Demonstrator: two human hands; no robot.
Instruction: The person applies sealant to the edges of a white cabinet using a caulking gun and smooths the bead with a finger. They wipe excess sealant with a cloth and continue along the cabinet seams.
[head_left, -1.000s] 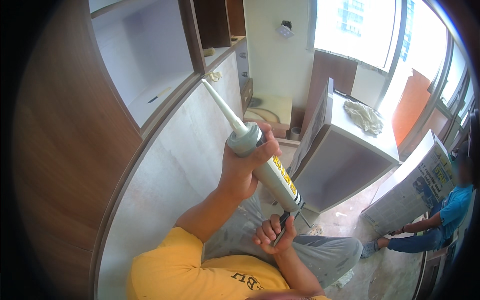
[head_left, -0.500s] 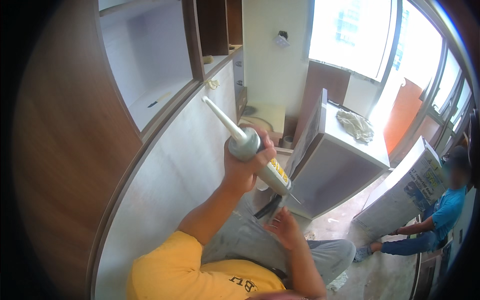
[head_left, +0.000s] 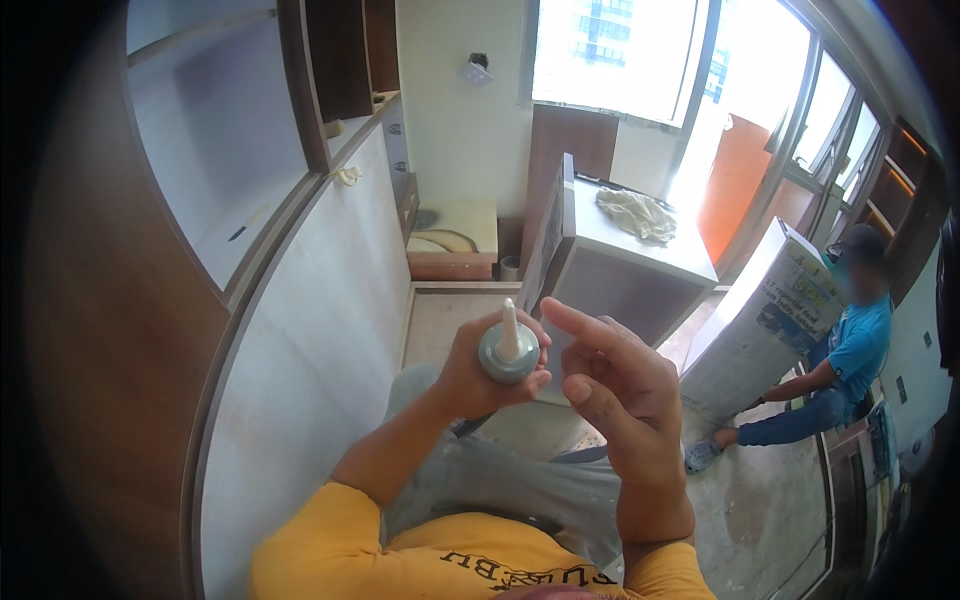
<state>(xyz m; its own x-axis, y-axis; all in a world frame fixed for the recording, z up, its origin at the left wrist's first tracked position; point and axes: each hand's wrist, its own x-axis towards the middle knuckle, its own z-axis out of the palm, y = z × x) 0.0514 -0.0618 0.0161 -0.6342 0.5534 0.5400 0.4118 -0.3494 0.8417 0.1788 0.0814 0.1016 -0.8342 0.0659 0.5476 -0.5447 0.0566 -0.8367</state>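
My left hand (head_left: 468,372) is wrapped round a grey sealant cartridge (head_left: 508,372), its pale tapered nozzle (head_left: 509,325) pointing up toward me. The caulking gun's frame and handle are mostly hidden behind that hand. To the right of the nozzle my right hand (head_left: 630,390) is raised with nothing in it. Its forefinger stretches toward the nozzle and the thumb stands apart; I see a gap between the hand and the cartridge.
On the left stands a brown cabinet (head_left: 110,330) with open shelves and a white panel (head_left: 300,360). A white box unit (head_left: 630,275) with a crumpled cloth (head_left: 637,215) stands ahead. At right a person in blue (head_left: 850,345) sits holding a newspaper-covered panel (head_left: 760,330).
The cartridge has tipped from slanting left to nozzle up toward me, and my left hand is lower. My right hand has left the gun's rear and risen beside the nozzle. The view has shifted.
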